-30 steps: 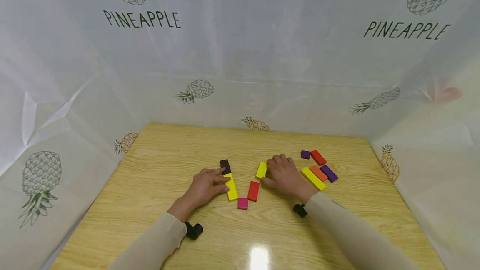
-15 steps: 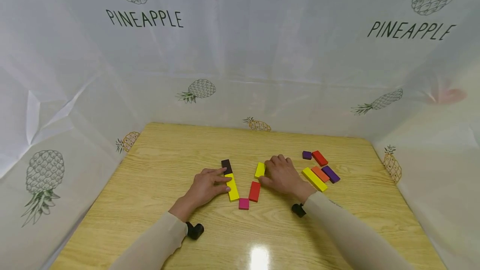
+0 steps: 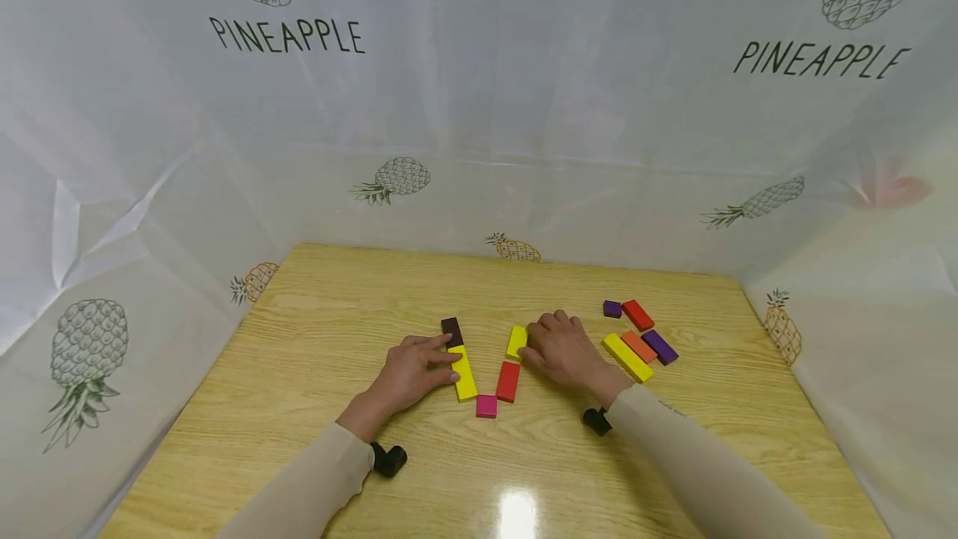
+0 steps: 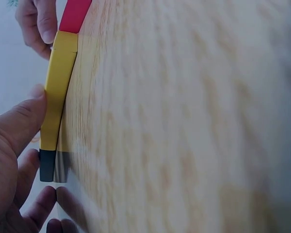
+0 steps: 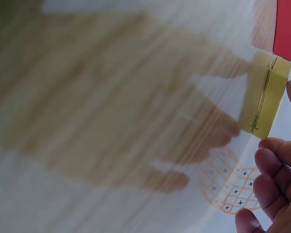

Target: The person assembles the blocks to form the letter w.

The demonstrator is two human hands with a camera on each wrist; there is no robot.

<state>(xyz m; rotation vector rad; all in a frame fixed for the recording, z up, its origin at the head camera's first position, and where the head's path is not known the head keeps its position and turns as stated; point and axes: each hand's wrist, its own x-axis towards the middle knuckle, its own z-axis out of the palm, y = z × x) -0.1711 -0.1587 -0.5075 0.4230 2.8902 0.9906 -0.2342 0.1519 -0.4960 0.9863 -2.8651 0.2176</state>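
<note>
In the head view, my left hand (image 3: pixel 404 377) rests beside a long yellow block (image 3: pixel 463 381), its fingertips and thumb touching it. A dark block (image 3: pixel 451 332) sits at that block's far end. To the right, my right hand (image 3: pixel 565 348) holds a short yellow block (image 3: pixel 516 342) by thumb and forefinger; in the right wrist view the forefinger is at the yellow block's (image 5: pixel 271 99) end. Just below it lies a red block (image 3: pixel 508 382), end to end with it. A pink block (image 3: pixel 486 406) lies at the bottom, between the two slanting rows, forming a V.
Right of my right hand lie a second long yellow block (image 3: pixel 627 358), an orange block (image 3: pixel 639 347), a purple block (image 3: pixel 660 347), a red block (image 3: pixel 638 315) and a small purple block (image 3: pixel 612 309). A pineapple-printed white sheet (image 3: pixel 479 106) surrounds the wooden table (image 3: pixel 337 289).
My right hand has drawn the short yellow block slightly nearer and to the left, closing on the red block's far end. The left hand keeps its place on the long yellow block.
</note>
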